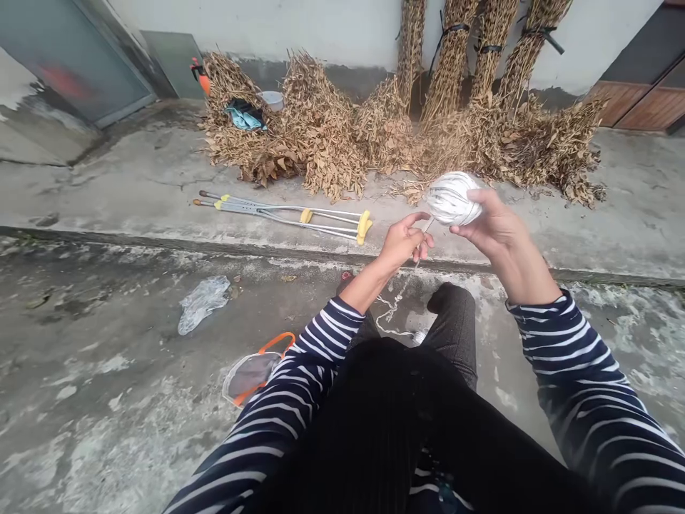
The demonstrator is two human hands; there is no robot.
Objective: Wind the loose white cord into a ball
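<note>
A ball of white cord [454, 198] is gripped in my right hand [500, 232], thumb and fingers closed round its right side. Just left of the ball, my left hand [402, 239] pinches the strand [427, 225] that runs from it, fingers bent. Below the left hand, loose cord [393, 308] hangs in a wavy tangle between my legs. It runs down to a small white bundle [420, 335] near my lap, partly hidden by dark clothing.
A pair of crutches [289, 214] with yellow pads lies on the raised concrete step. Dried plant bundles [332, 135] lean along the wall. On the lower ground to the left are a clear plastic bag [204, 303] and a bag with orange handles [251, 377].
</note>
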